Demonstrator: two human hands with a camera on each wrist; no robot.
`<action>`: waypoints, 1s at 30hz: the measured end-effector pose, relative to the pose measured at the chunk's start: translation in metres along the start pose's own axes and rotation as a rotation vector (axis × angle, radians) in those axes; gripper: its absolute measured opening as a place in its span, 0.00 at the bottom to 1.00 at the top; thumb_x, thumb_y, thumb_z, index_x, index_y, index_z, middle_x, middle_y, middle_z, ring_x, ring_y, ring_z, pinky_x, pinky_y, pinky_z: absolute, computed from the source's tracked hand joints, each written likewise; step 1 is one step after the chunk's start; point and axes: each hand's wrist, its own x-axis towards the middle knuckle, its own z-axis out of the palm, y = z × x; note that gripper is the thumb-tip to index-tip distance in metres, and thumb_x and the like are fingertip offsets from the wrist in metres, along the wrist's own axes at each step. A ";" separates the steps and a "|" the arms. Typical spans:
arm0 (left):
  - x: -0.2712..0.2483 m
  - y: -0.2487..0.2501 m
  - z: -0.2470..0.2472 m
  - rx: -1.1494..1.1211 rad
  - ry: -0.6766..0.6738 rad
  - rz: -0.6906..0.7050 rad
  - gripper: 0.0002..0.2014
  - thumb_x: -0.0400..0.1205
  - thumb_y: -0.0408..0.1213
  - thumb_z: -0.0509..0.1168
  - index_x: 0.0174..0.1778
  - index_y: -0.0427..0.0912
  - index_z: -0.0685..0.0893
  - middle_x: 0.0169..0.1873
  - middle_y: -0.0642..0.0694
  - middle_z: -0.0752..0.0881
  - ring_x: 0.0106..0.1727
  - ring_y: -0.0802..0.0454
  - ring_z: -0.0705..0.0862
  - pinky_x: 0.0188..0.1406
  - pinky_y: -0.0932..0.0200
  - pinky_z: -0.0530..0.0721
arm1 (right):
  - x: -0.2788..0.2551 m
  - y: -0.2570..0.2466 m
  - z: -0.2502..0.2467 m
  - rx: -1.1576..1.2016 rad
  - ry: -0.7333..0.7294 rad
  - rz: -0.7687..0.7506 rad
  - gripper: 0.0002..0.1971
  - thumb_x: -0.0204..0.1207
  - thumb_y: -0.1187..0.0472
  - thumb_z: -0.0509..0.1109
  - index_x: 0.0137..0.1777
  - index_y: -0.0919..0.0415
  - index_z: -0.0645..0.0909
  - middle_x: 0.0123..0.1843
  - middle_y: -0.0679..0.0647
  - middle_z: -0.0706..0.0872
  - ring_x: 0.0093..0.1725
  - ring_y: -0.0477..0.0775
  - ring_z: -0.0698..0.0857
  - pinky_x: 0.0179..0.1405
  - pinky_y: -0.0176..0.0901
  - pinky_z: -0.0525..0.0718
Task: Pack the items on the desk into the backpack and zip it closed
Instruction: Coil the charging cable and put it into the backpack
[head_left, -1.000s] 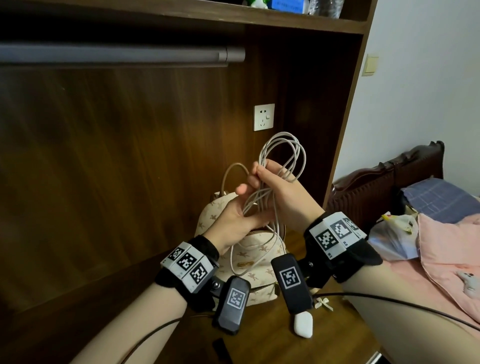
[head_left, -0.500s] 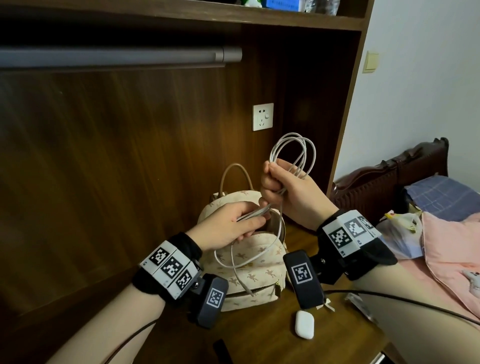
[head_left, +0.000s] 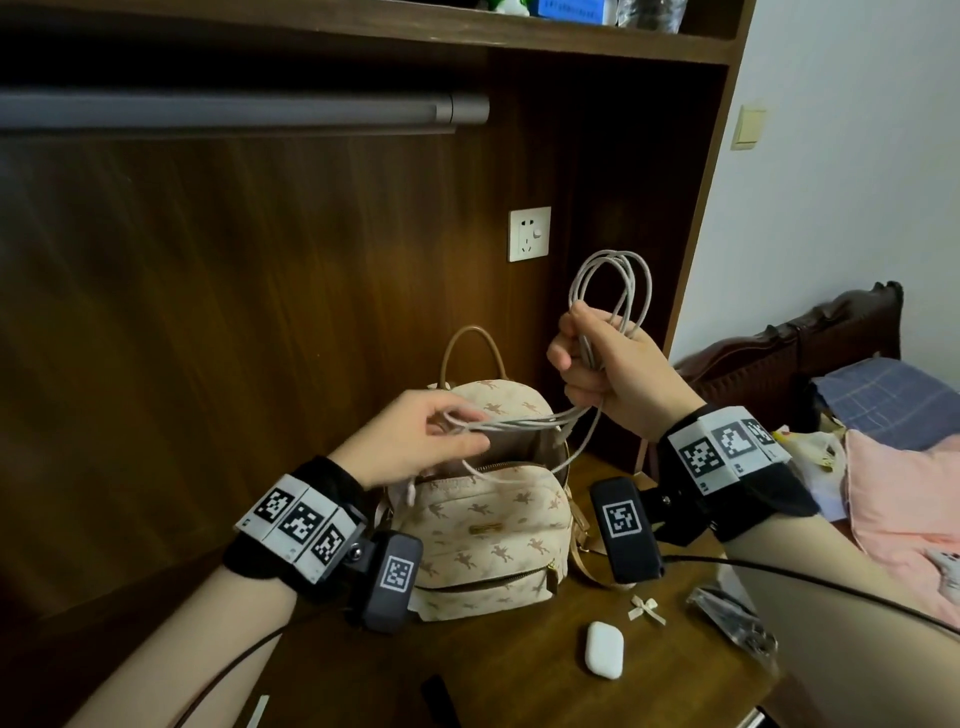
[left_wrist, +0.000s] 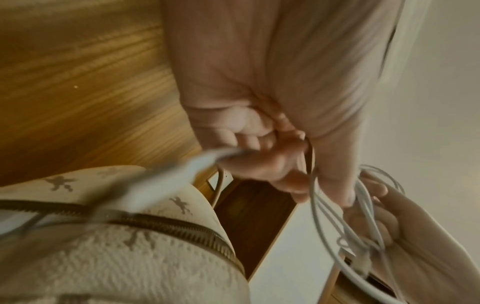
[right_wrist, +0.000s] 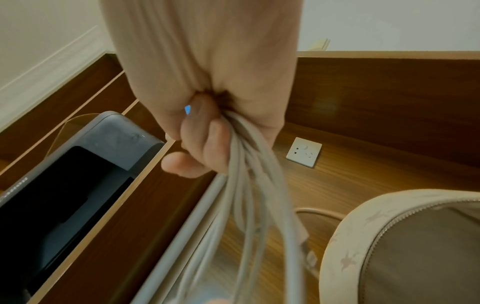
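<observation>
A small cream backpack (head_left: 488, 540) with a horse print stands on the wooden desk (head_left: 519, 670), its top zip open. A coiled white cable (head_left: 613, 280) is held above it. My right hand (head_left: 597, 364) grips the coil in a fist, loops sticking up, in the right wrist view the cable (right_wrist: 244, 185) trails down from the fist. My left hand (head_left: 441, 431) pinches the lower strands over the bag's opening; the left wrist view shows the blurred cable (left_wrist: 182, 174) and the backpack (left_wrist: 116, 257) beneath.
A white earbud case (head_left: 604, 649), a small cream bow (head_left: 644, 609) and a clear bag of dark items (head_left: 737, 618) lie on the desk to the bag's right. A wall socket (head_left: 529, 234) sits behind. A bed with pink bedding (head_left: 904, 499) is at right.
My hands have parted: the left has drawn the lower strands down and left toward the bag's opening, while the right keeps the coil raised. The view has tilted down, showing more desk.
</observation>
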 end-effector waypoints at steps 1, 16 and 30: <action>0.000 0.000 -0.002 -0.046 0.046 0.008 0.10 0.77 0.33 0.72 0.53 0.46 0.87 0.51 0.45 0.88 0.49 0.48 0.88 0.49 0.56 0.87 | 0.001 0.000 -0.002 -0.012 0.014 0.010 0.16 0.85 0.54 0.53 0.36 0.58 0.69 0.27 0.54 0.79 0.15 0.42 0.61 0.20 0.33 0.53; 0.030 0.019 0.029 -0.254 0.336 0.224 0.10 0.82 0.31 0.66 0.39 0.52 0.84 0.34 0.57 0.86 0.36 0.62 0.84 0.36 0.66 0.79 | -0.008 0.028 0.024 -0.747 -0.262 0.104 0.20 0.66 0.65 0.80 0.55 0.51 0.79 0.49 0.46 0.86 0.48 0.34 0.84 0.50 0.26 0.81; 0.035 0.013 0.039 -0.074 0.499 0.368 0.04 0.84 0.44 0.55 0.47 0.61 0.71 0.41 0.52 0.75 0.43 0.60 0.76 0.45 0.64 0.78 | 0.006 0.043 0.039 -0.511 -0.146 0.078 0.03 0.76 0.74 0.65 0.47 0.74 0.77 0.39 0.67 0.81 0.38 0.58 0.81 0.40 0.49 0.81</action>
